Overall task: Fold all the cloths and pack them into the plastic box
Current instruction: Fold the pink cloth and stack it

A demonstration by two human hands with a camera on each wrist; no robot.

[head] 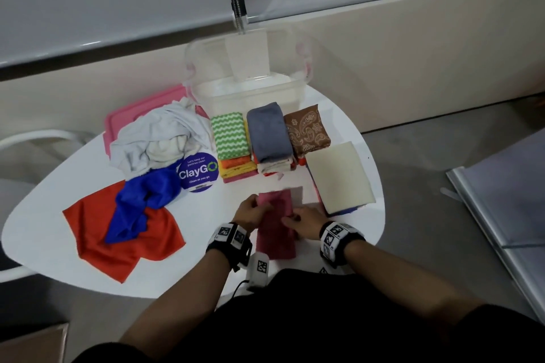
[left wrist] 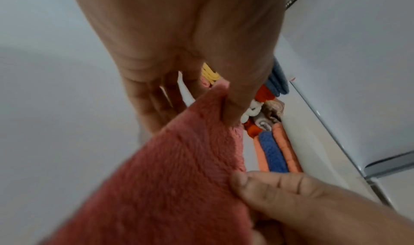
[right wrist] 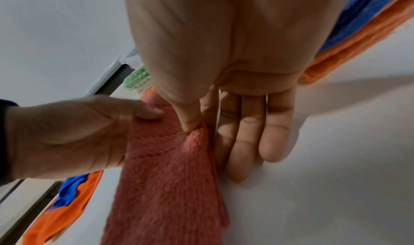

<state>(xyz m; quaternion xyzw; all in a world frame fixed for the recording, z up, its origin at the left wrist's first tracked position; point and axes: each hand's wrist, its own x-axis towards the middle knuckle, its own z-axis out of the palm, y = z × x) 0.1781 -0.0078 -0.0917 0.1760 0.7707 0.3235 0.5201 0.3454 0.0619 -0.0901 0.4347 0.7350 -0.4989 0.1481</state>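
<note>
Tabletop (head: 44,233): white and rounded; it carries everything below.
Box (head: 250,97): clear plastic, open, at the far edge of the tabletop; no cloth can be seen inside it. Every place below is given from this box.
Lid (head: 118,124): pink, flat on the tabletop left of the box, partly under the loose cloths.
Loose cloths: a white heap (head: 159,138) just left of the box, then a blue cloth (head: 141,206) lying over a red cloth (head: 97,230), further left and nearer the person. All unfolded.
Folded stacks: directly in front of the box, touching one another; tops are a green zigzag cloth (head: 230,135), a grey cloth (head: 268,132) and a brown paisley cloth (head: 308,130). A cream cloth (head: 339,177) tops a stack nearer and to the right.
Pink cloth (head: 275,233): a long narrow strip in front of the box, beyond the stacks, at the near edge of the tabletop.
Sticker (head: 198,172): round, purple, between the blue cloth and the green stack.
Left hand (head: 250,214): thumb and fingers pinch the strip's far left corner, seen clearly in the left wrist view.
Right hand (head: 303,222): thumb and forefinger pinch the strip's right edge; its other fingers (right wrist: 257,133) lie straight.
Step in hand: folding, apparently the pink cloth's crosswise fold.
Next move: probably carry the pinched far end toward the near end, match the edges, and press flat.
</note>
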